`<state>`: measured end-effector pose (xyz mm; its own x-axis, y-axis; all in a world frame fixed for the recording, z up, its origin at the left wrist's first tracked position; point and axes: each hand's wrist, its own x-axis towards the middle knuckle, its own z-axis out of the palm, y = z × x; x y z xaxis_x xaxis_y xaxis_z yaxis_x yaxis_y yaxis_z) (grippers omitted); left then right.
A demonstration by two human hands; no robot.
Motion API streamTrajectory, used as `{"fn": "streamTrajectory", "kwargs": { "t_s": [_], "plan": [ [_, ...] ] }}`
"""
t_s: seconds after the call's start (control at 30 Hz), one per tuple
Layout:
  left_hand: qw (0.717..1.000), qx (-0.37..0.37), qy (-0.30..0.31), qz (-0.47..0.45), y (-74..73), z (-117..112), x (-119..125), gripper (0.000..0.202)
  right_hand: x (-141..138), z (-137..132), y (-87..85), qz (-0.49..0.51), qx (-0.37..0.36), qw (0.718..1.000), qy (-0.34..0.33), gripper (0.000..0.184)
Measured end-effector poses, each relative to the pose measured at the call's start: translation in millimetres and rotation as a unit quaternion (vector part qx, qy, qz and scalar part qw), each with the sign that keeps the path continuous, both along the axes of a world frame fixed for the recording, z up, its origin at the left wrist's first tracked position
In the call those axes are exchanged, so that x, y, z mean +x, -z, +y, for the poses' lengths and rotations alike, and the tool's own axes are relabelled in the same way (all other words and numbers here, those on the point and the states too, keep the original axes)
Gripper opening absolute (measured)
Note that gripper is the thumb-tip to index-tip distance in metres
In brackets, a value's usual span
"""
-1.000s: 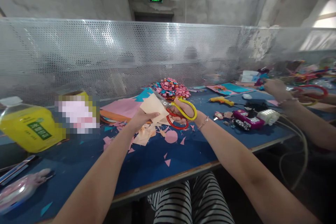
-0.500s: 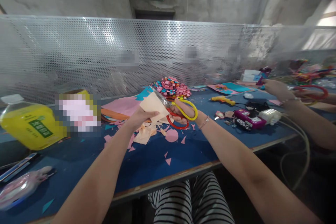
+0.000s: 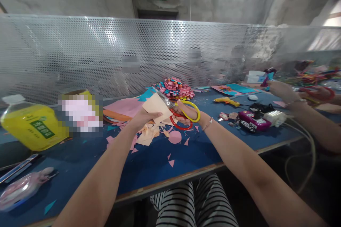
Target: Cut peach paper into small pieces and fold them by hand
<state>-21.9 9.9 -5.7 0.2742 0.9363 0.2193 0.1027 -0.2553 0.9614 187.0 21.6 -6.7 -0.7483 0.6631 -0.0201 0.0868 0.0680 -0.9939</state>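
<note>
My left hand [image 3: 142, 117] pinches a cream sheet of paper [image 3: 156, 107] between thumb and fingers, above the table. In my right hand [image 3: 183, 111] is a pair of scissors [image 3: 192, 112] with one yellow and one red handle loop. Its metal blades point up and left, by the paper's upper right edge; how far they are apart I cannot tell. Below both hands lie cream paper scraps [image 3: 145, 136], a pink paper circle [image 3: 175, 137] and small pink offcuts. A bunch of pink, blue and orange paper pieces [image 3: 173, 88] sits just behind the scissors.
Left stand a yellow-labelled bottle [image 3: 34, 126] and a blurred yellow container [image 3: 93, 104]. Pink paper sheets [image 3: 124, 107] lie behind my left hand. To the right are a yellow glue gun [image 3: 226, 101], a purple power strip [image 3: 250, 120] and a co-worker's hand [image 3: 283, 90]. A perforated metal screen [image 3: 101, 56] borders the back.
My hands, the paper and the scissors keep nearly the same place. The whole view has shifted very slightly, and the co-worker's hand at the right has moved a little.
</note>
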Motion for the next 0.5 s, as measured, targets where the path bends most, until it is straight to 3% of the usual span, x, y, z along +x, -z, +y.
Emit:
{"fn": "streamTrajectory", "kwargs": {
  "t_s": [0.27, 0.5],
  "plan": [
    [1.0, -0.021, -0.012, 0.002, 2.0, 1.9, -1.3, 0.048, 2.2, 0.3, -3.2, -0.016, 0.015, 0.998, 0.052, 0.06],
    [0.999, -0.033, -0.015, 0.004, -4.8, -1.3, -0.6, 0.052, -1.4, -1.6, -5.6, -0.018, 0.021, 0.995, 0.097, 0.057]
  ]
}}
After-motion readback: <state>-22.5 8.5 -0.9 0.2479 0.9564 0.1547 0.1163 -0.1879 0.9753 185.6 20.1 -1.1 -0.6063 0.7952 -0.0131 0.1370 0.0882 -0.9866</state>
